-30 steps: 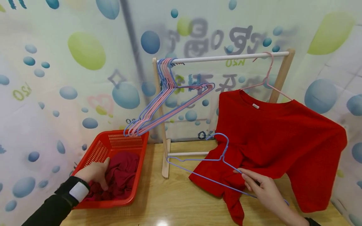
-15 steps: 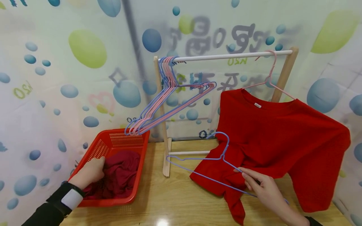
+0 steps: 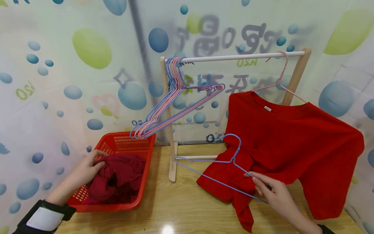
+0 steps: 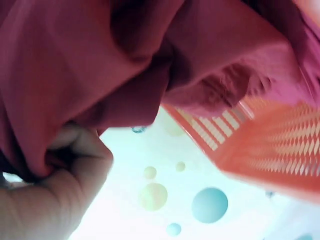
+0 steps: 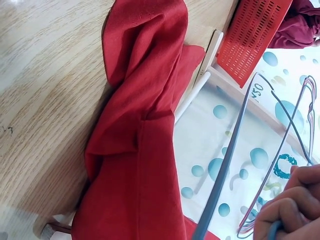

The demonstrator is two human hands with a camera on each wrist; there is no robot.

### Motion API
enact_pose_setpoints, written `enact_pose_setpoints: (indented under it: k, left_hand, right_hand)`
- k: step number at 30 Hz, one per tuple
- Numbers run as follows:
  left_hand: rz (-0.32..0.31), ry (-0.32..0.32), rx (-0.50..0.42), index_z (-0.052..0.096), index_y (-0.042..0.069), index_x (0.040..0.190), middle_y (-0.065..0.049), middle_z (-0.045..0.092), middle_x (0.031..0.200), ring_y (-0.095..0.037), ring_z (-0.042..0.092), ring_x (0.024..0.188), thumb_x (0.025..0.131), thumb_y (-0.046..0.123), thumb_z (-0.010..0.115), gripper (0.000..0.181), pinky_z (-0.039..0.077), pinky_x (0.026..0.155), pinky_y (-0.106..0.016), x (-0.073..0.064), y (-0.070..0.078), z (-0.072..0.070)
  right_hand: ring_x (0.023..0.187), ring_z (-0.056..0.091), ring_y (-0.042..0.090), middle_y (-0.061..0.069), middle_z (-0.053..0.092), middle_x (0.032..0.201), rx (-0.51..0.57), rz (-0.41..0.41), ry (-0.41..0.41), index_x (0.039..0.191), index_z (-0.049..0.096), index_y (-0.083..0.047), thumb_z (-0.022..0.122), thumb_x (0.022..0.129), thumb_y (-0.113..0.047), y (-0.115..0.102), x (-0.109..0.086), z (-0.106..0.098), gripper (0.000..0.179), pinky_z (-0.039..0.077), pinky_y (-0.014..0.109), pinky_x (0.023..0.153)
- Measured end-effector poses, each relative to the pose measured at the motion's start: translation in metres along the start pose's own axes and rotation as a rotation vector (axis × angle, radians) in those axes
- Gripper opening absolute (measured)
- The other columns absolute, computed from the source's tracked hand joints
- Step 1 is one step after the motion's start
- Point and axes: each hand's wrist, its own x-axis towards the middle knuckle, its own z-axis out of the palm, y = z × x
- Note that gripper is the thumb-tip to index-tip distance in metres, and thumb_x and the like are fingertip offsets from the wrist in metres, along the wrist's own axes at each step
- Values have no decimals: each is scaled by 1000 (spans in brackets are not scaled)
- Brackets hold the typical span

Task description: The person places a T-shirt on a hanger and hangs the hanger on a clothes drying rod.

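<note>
My left hand [image 3: 89, 167] pinches a dark red garment [image 3: 119, 170] and lifts part of it at the left side of the red plastic basket [image 3: 150, 156]. In the left wrist view, folds of that garment [image 4: 75, 65] drape over the curled fingers. My right hand [image 3: 273, 190] grips one shoulder of a blue wire hanger [image 3: 216, 177], which has nothing on it. Its hook points up, in front of a bright red shirt [image 3: 280, 136]. The right wrist view shows the fingers [image 5: 290, 205] curled round the hanger wire.
A rack with a white rail [image 3: 233, 58] and wooden posts stands on the wood-grain table [image 3: 175, 208]. Several pink and blue hangers [image 3: 175, 94] hang at its left end. The red shirt hangs at the right on a pink hanger [image 3: 281, 78]. A patterned sheet forms the backdrop.
My left hand has taken hold of the dark red garment and drawn part of it up and to the left. The right hand and blue hanger have hardly moved.
</note>
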Motion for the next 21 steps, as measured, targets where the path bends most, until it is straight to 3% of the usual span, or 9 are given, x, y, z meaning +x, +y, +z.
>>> enact_pose_setpoints:
  k: [4, 8, 12, 16, 18, 21]
  left_hand:
    - [-51, -7, -96, 50, -12, 128, -13, 66, 104, -8, 57, 84, 107, 8, 47, 30, 47, 71, -30, -4, 4, -4]
    - [-20, -15, -182, 55, -8, 129, -1, 65, 109, 0, 56, 91, 108, 13, 47, 31, 48, 76, -27, -11, 13, -6]
    - [56, -28, -355, 59, 5, 127, 12, 66, 105, -3, 61, 92, 108, 13, 47, 24, 51, 76, -23, -17, 28, -7]
    - [183, -35, -586, 64, 21, 120, 11, 69, 106, -7, 66, 93, 108, 6, 45, 28, 53, 76, -20, -21, 43, -9]
    - [237, -41, -672, 65, 22, 120, 8, 71, 109, -7, 67, 95, 108, 4, 44, 31, 54, 77, -19, -20, 51, -10]
    - [266, -45, -731, 64, 20, 123, 7, 72, 111, -7, 69, 96, 108, 6, 45, 28, 56, 78, -20, -17, 66, -10]
  right_hand:
    - [47, 30, 3, -8, 48, 63, 2, -6, 0, 120, 74, 3, 58, 103, -6, 0, -1, -1, 25, 32, 23, 41]
    - [47, 31, 5, -7, 48, 63, 8, -9, 3, 119, 75, 2, 57, 103, -5, 0, 0, -2, 25, 30, 23, 40]
    - [48, 31, 5, -7, 47, 63, 7, -12, 11, 118, 75, 1, 57, 103, -5, 1, -1, -2, 24, 30, 23, 40]
    - [48, 31, 4, -7, 47, 63, 8, -14, 13, 118, 75, 1, 57, 103, -4, 1, -1, -1, 24, 30, 23, 40]
    - [48, 32, 5, -7, 47, 63, 13, -16, 16, 118, 75, 1, 57, 103, -4, 0, -1, -2, 24, 31, 23, 41]
    - [48, 32, 5, -7, 47, 63, 12, -19, 28, 117, 75, 1, 58, 102, -4, 0, 0, -3, 23, 31, 23, 42]
